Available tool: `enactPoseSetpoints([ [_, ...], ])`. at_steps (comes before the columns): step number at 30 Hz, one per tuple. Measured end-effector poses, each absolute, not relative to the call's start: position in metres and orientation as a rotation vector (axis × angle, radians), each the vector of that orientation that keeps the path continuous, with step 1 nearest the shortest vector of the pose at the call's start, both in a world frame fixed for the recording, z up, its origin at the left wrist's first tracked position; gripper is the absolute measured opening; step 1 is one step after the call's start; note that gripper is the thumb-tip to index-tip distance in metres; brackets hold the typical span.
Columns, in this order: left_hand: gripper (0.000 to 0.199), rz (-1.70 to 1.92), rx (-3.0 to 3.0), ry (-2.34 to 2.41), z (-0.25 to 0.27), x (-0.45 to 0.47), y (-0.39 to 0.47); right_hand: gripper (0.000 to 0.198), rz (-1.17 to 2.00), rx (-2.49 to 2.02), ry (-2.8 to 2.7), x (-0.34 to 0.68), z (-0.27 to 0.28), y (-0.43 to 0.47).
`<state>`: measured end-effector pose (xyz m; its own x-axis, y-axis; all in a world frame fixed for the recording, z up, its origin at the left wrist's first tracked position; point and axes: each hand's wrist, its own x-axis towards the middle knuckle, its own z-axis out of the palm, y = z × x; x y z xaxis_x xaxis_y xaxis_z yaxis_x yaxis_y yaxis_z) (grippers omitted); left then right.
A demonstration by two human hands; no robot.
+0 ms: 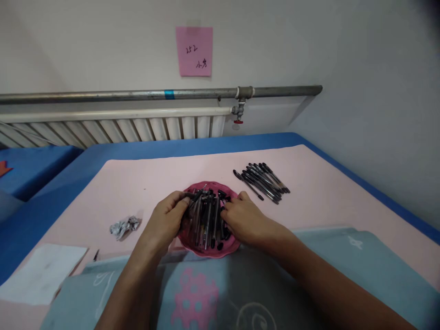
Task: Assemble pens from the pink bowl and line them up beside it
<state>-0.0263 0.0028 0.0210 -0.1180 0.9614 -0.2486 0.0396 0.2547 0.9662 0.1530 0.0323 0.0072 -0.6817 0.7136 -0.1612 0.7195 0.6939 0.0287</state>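
A round pink plastic basket (220, 254) stands at the near edge of the pink surface, directly before me. Inside it lies a heap of black and clear pens (209, 220), most of them pointing toward me. My left hand (168, 217) reaches over the basket's left side, thumb and fingers closed around dark pens at the heap's left edge. On the right side, my right hand (242, 217) has its fingers curled in against the heap; whatever they pinch is hidden. Beyond the right hand, several capped black pens (264, 181) lie in a slanted row.
A crumpled silvery wrapper (124, 227) and a white sheet (44, 272) lie to the left, with a small dark object (96, 255) between sheet and cloth. Blue-grey patterned cloth (195, 293) covers the near side. Behind are a radiator (154, 128), a pipe (120, 96) and a pink note (194, 51).
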Motion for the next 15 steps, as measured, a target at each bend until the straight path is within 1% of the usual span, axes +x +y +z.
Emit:
enactPoseSetpoints([
  [3,0.01,1.067,1.019,1.435,0.021,-0.026,0.003,0.018,-0.181,1.257,2.805,0.156,0.011,0.034],
  [5,0.01,1.059,1.032,1.426,0.021,-0.027,0.003,0.017,-0.426,1.371,2.875,0.159,0.017,0.036],
  [7,0.013,1.038,1.049,1.412,0.021,-0.027,0.002,0.015,-0.79,1.516,2.947,0.162,0.023,0.04],
  [9,0.017,1.013,1.071,1.4,0.021,-0.027,0.002,0.013,-1.223,1.692,2.958,0.164,0.027,0.043],
  [12,0.02,0.991,1.082,1.378,0.022,-0.027,0.001,0.011,-1.919,1.901,2.806,0.164,0.026,0.048],
  [14,0.018,0.972,1.066,1.345,0.022,-0.026,0.0,0.015,-2.255,1.935,2.68,0.163,0.023,0.049],
  [15,0.017,0.957,1.06,1.326,0.022,-0.026,0.0,0.017,-2.348,1.941,2.644,0.162,0.022,0.049],
])
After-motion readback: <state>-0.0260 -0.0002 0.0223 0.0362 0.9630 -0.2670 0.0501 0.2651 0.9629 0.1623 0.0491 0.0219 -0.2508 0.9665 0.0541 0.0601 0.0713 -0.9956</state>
